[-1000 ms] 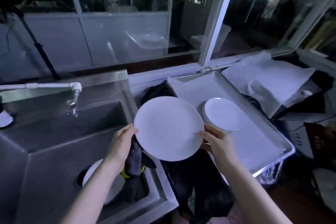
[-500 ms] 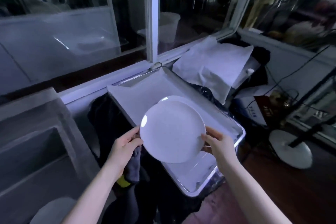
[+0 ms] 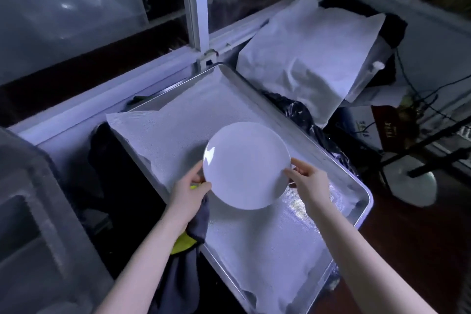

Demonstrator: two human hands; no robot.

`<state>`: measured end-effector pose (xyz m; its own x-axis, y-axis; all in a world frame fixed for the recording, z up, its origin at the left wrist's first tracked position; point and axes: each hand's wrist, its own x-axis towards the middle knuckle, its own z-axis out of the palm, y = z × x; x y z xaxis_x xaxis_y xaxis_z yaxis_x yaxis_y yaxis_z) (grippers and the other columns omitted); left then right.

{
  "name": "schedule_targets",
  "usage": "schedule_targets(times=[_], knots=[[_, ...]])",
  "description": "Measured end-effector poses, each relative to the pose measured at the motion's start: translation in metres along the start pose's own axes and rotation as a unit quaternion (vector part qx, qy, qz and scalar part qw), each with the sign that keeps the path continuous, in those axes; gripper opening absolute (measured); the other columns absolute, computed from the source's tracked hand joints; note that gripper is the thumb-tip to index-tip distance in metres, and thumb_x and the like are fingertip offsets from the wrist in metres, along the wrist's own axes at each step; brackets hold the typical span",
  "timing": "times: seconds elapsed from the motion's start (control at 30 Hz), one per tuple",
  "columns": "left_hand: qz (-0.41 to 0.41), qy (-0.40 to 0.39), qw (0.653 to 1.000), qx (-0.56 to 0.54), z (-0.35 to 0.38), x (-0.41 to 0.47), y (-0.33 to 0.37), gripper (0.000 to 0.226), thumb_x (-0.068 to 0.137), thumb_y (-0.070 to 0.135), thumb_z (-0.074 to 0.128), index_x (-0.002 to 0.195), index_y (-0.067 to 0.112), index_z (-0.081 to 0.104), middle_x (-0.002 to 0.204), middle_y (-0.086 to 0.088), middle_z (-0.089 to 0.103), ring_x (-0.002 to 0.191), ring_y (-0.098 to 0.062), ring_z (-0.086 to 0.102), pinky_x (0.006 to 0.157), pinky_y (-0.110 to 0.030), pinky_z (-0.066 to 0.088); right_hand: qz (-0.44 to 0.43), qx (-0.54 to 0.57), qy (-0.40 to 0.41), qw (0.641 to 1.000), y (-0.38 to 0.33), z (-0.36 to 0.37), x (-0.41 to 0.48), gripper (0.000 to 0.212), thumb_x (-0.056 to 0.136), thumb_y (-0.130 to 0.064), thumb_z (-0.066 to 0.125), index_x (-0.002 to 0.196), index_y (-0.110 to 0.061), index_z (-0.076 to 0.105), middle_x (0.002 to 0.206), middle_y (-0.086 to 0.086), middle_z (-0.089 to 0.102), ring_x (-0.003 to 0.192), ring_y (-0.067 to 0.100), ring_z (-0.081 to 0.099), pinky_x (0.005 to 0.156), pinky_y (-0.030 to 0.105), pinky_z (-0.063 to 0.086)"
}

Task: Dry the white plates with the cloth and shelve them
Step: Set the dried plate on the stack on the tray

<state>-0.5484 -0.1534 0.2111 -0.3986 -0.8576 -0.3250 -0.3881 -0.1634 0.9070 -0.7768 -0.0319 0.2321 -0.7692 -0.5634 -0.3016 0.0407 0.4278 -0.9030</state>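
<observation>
I hold a round white plate (image 3: 246, 164) over the metal tray (image 3: 362, 186), which is lined with a white sheet. My left hand (image 3: 190, 192) grips the plate's left rim and also holds a dark grey cloth with a yellow patch (image 3: 193, 234), which hangs below the hand. My right hand (image 3: 307, 180) pinches the plate's right rim. The held plate hides whatever lies under it on the tray; only a sliver of rim shows by my right thumb.
A steel sink edge (image 3: 38, 211) is at the left. A window frame (image 3: 197, 7) runs behind the tray. Crumpled white sheeting (image 3: 305, 53) lies at the back right. A lamp base (image 3: 410, 181) and cables stand on the floor to the right.
The plate has travelled from beside the sink rightward over the tray and lower toward it. The view has swung right, so the sink has slid out at the left. Both hands keep their hold.
</observation>
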Motion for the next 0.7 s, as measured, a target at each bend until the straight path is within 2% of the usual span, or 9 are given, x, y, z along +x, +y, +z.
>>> schedule_targets(times=[0.1, 0.2, 0.3, 0.37, 0.47, 0.53, 0.6, 0.7], knots=[[-0.022, 0.014, 0.999, 0.033, 0.009, 0.011, -0.008, 0.061, 0.082, 0.006, 0.062, 0.127, 0.046, 0.06, 0.064, 0.013, 0.059, 0.069, -0.014, 0.054, 0.08, -0.034, 0.049, 0.005, -0.027, 0.002, 1.0, 0.003, 0.007, 0.013, 0.046, 0.083, 0.0, 0.063, 0.075, -0.043, 0.074, 0.066, 0.006, 0.045, 0.062, 0.019, 0.044, 0.066, 0.034, 0.046], [-0.027, 0.026, 0.997, 0.065, 0.014, 0.016, -0.014, 0.06, 0.079, 0.008, 0.059, 0.128, 0.044, 0.059, 0.063, 0.01, 0.058, 0.069, -0.02, 0.053, 0.084, -0.043, 0.052, 0.016, -0.07, 0.0, 0.997, 0.01, 0.011, 0.02, 0.031, 0.08, -0.003, 0.063, 0.077, -0.031, 0.077, 0.064, 0.005, 0.043, 0.063, 0.02, 0.041, 0.068, 0.034, 0.042], [-0.034, 0.035, 0.995, 0.088, 0.02, 0.018, -0.017, 0.061, 0.081, 0.009, 0.059, 0.128, 0.048, 0.056, 0.065, 0.01, 0.06, 0.072, -0.025, 0.057, 0.084, -0.042, 0.051, 0.015, -0.09, 0.01, 0.996, 0.017, 0.011, 0.026, 0.013, 0.079, -0.005, 0.062, 0.085, -0.01, 0.073, 0.066, 0.007, 0.042, 0.066, 0.021, 0.039, 0.07, 0.035, 0.039], [-0.034, 0.035, 0.993, 0.108, 0.024, 0.019, -0.015, 0.061, 0.082, 0.01, 0.059, 0.128, 0.049, 0.055, 0.066, 0.011, 0.06, 0.075, -0.025, 0.059, 0.083, -0.04, 0.05, 0.009, -0.1, 0.008, 0.995, 0.021, 0.01, 0.031, 0.011, 0.08, -0.005, 0.061, 0.088, -0.003, 0.069, 0.067, 0.008, 0.04, 0.067, 0.021, 0.036, 0.069, 0.035, 0.037], [-0.025, 0.043, 0.99, 0.134, 0.028, 0.017, -0.009, 0.061, 0.084, 0.009, 0.058, 0.133, 0.044, 0.053, 0.07, 0.003, 0.061, 0.078, -0.025, 0.059, 0.08, -0.037, 0.048, 0.003, -0.111, -0.001, 0.994, 0.023, 0.009, 0.036, 0.014, 0.08, -0.004, 0.058, 0.09, 0.002, 0.065, 0.067, 0.008, 0.038, 0.066, 0.021, 0.035, 0.064, 0.034, 0.029], [-0.014, 0.044, 0.987, 0.153, 0.03, 0.015, -0.006, 0.059, 0.085, 0.006, 0.058, 0.135, 0.037, 0.053, 0.068, -0.002, 0.059, 0.078, -0.029, 0.057, 0.081, -0.04, 0.048, -0.003, -0.123, -0.005, 0.992, 0.024, 0.008, 0.038, 0.012, 0.081, -0.004, 0.057, 0.088, -0.002, 0.067, 0.067, 0.009, 0.038, 0.065, 0.021, 0.035, 0.064, 0.033, 0.026], [-0.011, 0.045, 0.985, 0.168, 0.032, 0.014, -0.004, 0.061, 0.087, 0.006, 0.057, 0.14, 0.035, 0.05, 0.066, -0.001, 0.055, 0.076, -0.027, 0.055, 0.083, -0.042, 0.048, -0.008, -0.139, -0.013, 0.99, 0.026, 0.008, 0.04, 0.016, 0.082, -0.006, 0.057, 0.083, -0.014, 0.07, 0.066, 0.009, 0.04, 0.064, 0.021, 0.036, 0.061, 0.032, 0.025], [-0.019, 0.052, 0.981, 0.186, 0.035, 0.014, -0.004, 0.061, 0.09, 0.01, 0.056, 0.145, 0.033, 0.044, 0.068, 0.005, 0.054, 0.075, -0.021, 0.053, 0.084, -0.04, 0.047, -0.019, -0.131, -0.026, 0.991, 0.03, 0.008, 0.042, 0.022, 0.086, -0.008, 0.058, 0.094, -0.02, 0.075, 0.066, 0.01, 0.04, 0.064, 0.02, 0.037, 0.06, 0.032, 0.027]])
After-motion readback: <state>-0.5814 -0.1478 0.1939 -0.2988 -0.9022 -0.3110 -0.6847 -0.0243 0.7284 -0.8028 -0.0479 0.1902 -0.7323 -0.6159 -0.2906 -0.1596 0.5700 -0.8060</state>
